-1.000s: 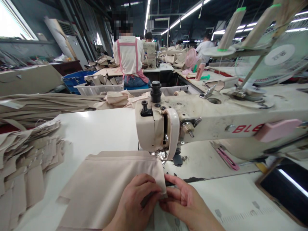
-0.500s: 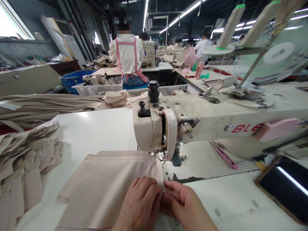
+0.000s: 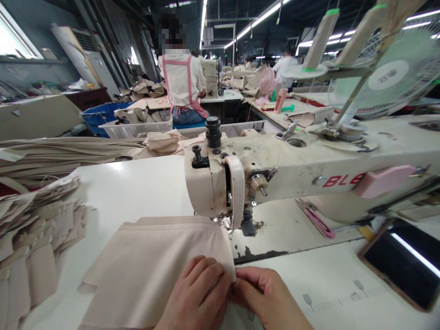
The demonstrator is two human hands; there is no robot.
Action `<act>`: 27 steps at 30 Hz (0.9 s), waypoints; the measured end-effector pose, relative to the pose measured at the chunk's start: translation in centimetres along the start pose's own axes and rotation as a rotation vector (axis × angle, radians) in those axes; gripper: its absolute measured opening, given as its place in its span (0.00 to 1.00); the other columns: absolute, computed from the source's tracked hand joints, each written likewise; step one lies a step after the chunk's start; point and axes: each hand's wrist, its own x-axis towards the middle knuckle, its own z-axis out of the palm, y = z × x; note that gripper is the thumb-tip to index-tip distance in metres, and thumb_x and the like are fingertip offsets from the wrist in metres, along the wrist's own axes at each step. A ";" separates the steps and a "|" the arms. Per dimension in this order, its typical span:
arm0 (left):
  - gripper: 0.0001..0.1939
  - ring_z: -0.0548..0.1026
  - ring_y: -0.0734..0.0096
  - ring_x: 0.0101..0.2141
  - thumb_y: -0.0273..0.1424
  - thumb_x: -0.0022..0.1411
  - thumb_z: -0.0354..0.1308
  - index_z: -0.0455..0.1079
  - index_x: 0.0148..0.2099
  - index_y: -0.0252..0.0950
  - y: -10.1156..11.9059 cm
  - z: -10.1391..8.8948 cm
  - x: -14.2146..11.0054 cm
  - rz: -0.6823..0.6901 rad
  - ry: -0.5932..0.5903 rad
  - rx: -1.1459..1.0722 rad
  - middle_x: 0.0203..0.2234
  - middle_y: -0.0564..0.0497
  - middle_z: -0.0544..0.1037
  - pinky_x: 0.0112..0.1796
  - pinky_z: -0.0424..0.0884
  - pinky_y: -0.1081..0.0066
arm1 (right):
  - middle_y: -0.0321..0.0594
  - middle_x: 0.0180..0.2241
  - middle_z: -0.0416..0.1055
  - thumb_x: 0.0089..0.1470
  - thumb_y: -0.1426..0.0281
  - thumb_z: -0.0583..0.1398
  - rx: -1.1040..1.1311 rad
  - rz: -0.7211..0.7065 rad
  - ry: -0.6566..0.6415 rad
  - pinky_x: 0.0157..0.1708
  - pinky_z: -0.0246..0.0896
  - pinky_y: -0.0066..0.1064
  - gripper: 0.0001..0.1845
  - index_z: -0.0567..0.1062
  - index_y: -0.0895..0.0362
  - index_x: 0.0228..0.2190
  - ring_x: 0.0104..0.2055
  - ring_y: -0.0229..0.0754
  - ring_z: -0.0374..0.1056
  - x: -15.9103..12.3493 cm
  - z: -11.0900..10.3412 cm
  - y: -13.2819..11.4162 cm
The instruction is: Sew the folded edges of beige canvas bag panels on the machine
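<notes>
A flat piece of beige fabric (image 3: 151, 270) lies on the white table, its upper right corner under the presser foot of the sewing machine (image 3: 213, 183). My left hand (image 3: 202, 291) is closed at the fabric's right edge, fingers bent and pressed together over the cloth. Beside it, my right hand (image 3: 263, 293) pinches the same edge between thumb and fingers. Both hands sit just below the needle area, close together. The fingertips are partly hidden where they meet. A stitched seam runs along the fabric's top side.
Stacks of beige cut pieces (image 3: 41, 229) lie at left, with long strips (image 3: 68, 153) behind. Pink-handled thread snips (image 3: 318, 220) and a dark phone (image 3: 405, 261) lie at right. Thread cones (image 3: 319, 41) and a fan (image 3: 392, 73) stand above. A person in a pink apron (image 3: 178, 82) sits ahead.
The view has shifted slightly, moving the machine a little to the left in the picture. Both hands keep their hold at the fabric edge, and the fabric has hardly moved.
</notes>
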 end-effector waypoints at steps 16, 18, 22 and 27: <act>0.12 0.69 0.71 0.27 0.25 0.70 0.45 0.69 0.38 0.32 -0.9 -0.8 0.7 -0.064 -0.069 -0.141 0.26 0.49 0.74 0.30 0.71 0.73 | 0.46 0.40 0.77 0.61 0.78 0.54 -1.224 -1.043 -0.076 0.49 0.68 0.38 0.13 0.75 0.59 0.43 0.46 0.46 0.71 0.7 -2.9 -1.1; 0.09 0.71 0.69 0.31 0.26 0.69 0.47 0.69 0.42 0.34 -2.2 -1.4 1.3 -0.167 -0.154 -0.155 0.30 0.48 0.75 0.33 0.71 0.72 | 0.45 0.34 0.78 0.64 0.76 0.51 -1.308 -1.056 -0.158 0.44 0.71 0.35 0.14 0.77 0.60 0.39 0.41 0.45 0.74 1.2 -2.7 -1.8; 0.12 0.71 0.63 0.45 0.24 0.67 0.50 0.68 0.50 0.35 -5.3 -1.9 2.2 -0.208 -0.309 -0.036 0.44 0.47 0.75 0.46 0.71 0.64 | 0.47 0.31 0.79 0.65 0.76 0.46 -1.365 -1.126 -0.156 0.38 0.74 0.33 0.20 0.78 0.60 0.36 0.36 0.44 0.75 1.6 -2.2 -1.8; 0.09 0.72 0.64 0.40 0.25 0.67 0.51 0.72 0.43 0.36 -7.2 -0.9 2.4 -0.205 -0.344 -0.014 0.40 0.50 0.77 0.41 0.71 0.66 | 0.46 0.32 0.80 0.65 0.77 0.45 -1.446 -1.179 -0.107 0.37 0.75 0.31 0.22 0.78 0.60 0.35 0.36 0.44 0.77 2.2 -2.4 -1.7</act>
